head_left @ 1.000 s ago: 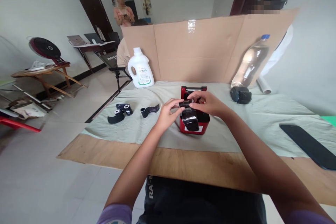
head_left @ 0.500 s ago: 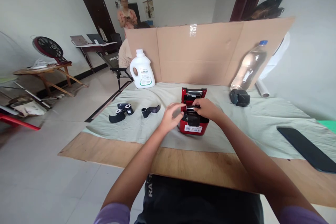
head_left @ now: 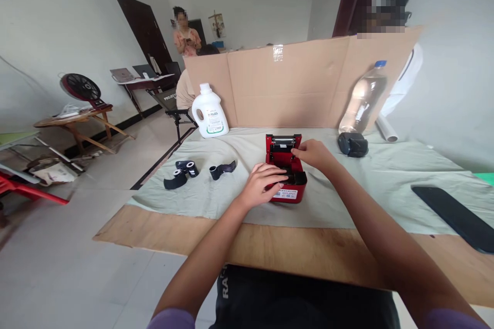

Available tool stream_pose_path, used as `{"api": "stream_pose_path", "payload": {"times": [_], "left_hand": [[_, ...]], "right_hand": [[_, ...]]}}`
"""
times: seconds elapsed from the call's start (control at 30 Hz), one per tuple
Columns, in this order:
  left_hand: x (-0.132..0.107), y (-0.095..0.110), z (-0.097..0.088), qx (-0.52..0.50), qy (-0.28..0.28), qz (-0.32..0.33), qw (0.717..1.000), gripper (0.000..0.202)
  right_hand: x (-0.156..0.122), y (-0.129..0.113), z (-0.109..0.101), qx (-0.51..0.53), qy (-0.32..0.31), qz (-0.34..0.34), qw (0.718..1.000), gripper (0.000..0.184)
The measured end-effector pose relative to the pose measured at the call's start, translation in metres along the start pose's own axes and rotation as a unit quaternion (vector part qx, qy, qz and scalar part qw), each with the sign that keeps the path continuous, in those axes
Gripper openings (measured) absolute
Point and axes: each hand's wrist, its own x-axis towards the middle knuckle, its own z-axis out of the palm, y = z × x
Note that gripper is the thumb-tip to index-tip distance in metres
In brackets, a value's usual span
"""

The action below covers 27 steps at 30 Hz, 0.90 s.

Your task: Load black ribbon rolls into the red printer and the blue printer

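Note:
A small red printer [head_left: 300, 194] stands on the cloth in front of me, its lid [head_left: 283, 140] raised and a metal roller showing across the top. My left hand [head_left: 263, 184] lies over the printer's front left, fingers stretched out across the black part inside. What lies under those fingers is mostly hidden. My right hand [head_left: 314, 154] is at the lid's right edge, with thumb and finger closed on it. Left of the printer lie a short roll of black ribbon [head_left: 223, 169] with its end unrolled and several more black rolls [head_left: 180, 175].
A white detergent bottle [head_left: 210, 113] and a big clear bottle [head_left: 363, 100] stand before a cardboard screen [head_left: 285, 92]. A black object [head_left: 352, 144] and a white tube [head_left: 386, 128] lie at right. A dark phone [head_left: 451, 216] rests near the right edge. A person [head_left: 187, 36] stands behind.
My left hand has moved right and down over the printer's front, covering the black film. My right hand has gone from the roll inside up to the lid. The view has tilted slightly.

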Motion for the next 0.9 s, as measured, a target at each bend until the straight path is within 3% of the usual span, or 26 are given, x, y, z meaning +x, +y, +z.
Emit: {"api": "stream_pose_path", "payload": {"times": [0.13, 0.3, 0.53, 0.63, 0.73, 0.9], "left_hand": [[0.000, 0.001, 0.002, -0.002, 0.007, -0.001, 1.000, 0.028], [-0.001, 0.002, 0.004, 0.005, 0.026, 0.009, 1.000, 0.028], [-0.005, 0.004, 0.002, 0.051, 0.040, 0.026, 0.998, 0.026], [-0.005, 0.004, 0.002, 0.058, 0.043, 0.025, 0.997, 0.027], [-0.006, 0.003, 0.001, 0.054, 0.045, 0.013, 0.997, 0.027], [-0.007, -0.003, -0.001, 0.030, 0.048, -0.039, 0.998, 0.032]], "right_hand": [[0.009, 0.011, 0.001, 0.127, 0.147, 0.003, 0.981, 0.038], [0.015, 0.013, 0.018, 0.339, 0.150, -0.051, 0.927, 0.038], [-0.012, 0.028, 0.056, 0.438, 0.218, -0.055, 0.870, 0.024], [-0.017, 0.041, 0.077, 0.471, 0.198, -0.032, 0.859, 0.043], [-0.015, 0.051, 0.092, 0.543, 0.126, -0.017, 0.830, 0.057], [-0.015, 0.052, 0.100, 0.619, 0.039, -0.047, 0.783, 0.056]]}}
